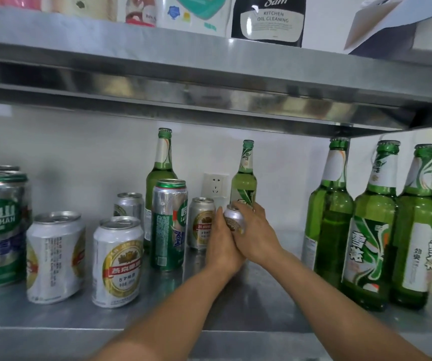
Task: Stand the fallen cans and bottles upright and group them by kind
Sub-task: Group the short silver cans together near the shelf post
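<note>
Left of the socket (216, 185), the silver cans (117, 261) stand grouped. Just below the socket, I have the left grip (222, 243) and right grip (258, 235) both clamped on one tilted small can (233, 220), probably to stand it with its kind.

Soft, even indoor light; glare streaks the grey steel upper shelf (209, 100) toward twelve o'clock; edges bow and blur around nine o'clock.

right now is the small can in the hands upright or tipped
Tipped: the silver can leans with its top toward the left, gripped between the left hand and right hand; its base is hidden.
</note>
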